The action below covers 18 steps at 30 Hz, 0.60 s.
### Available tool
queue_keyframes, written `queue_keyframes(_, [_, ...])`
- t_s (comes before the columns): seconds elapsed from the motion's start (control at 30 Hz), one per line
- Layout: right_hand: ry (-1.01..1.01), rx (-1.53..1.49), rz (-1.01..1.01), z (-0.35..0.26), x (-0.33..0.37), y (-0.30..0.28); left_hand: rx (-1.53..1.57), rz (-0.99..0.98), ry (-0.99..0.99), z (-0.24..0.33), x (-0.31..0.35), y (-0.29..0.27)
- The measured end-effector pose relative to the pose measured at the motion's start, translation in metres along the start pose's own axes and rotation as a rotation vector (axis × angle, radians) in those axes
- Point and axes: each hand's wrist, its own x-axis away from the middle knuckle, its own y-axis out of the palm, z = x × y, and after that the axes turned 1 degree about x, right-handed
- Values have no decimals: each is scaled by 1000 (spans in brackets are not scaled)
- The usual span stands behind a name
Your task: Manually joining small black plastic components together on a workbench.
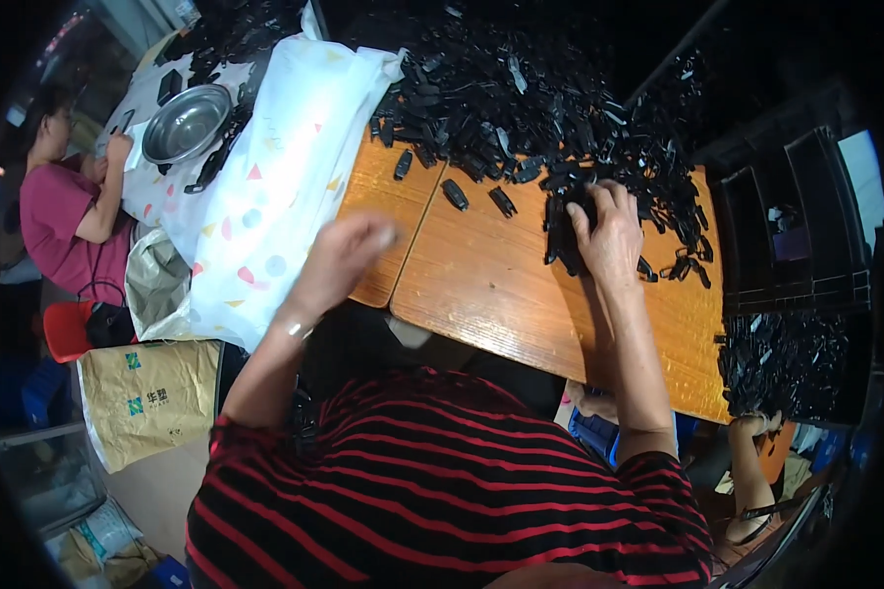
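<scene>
My right hand [614, 236] rests over the near edge of a heap of small black plastic parts [501, 108] on a wooden table. Its thumb stands apart from the curved fingers, and the fingertips touch black parts beneath them. My left hand [349, 253] is above the table's left side, near the white covering. Motion blurs its fingers, and whether anything is between them does not show. Between the hands, a few loose black parts [455, 194] lie on the bare wood [491, 265].
A patterned white cover [275, 187] borders the table on the left. Beyond it are a steel bowl [189, 123] and a person in a pink shirt [74, 211]. At right, a black bin [786, 363] holds more parts, with another person's arm [746, 471] beside it. A brown sack [152, 402] stands lower left.
</scene>
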Motion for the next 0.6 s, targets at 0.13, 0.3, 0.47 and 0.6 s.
queue_keyframes(0.13, [-24,-31,32,7,-44,22,-476,442,467,-43,-108,14])
queue_keyframes(0.3, [126,19,57,38,-96,60,-670,677,308,-65,-171,18])
queue_keyframes(0.47, [364,100,-76,48,-136,74,-831,654,72,-45,-189,-1])
queue_keyframes(0.6, [329,238,-188,41,-152,78,-871,744,98,-59,-207,-21])
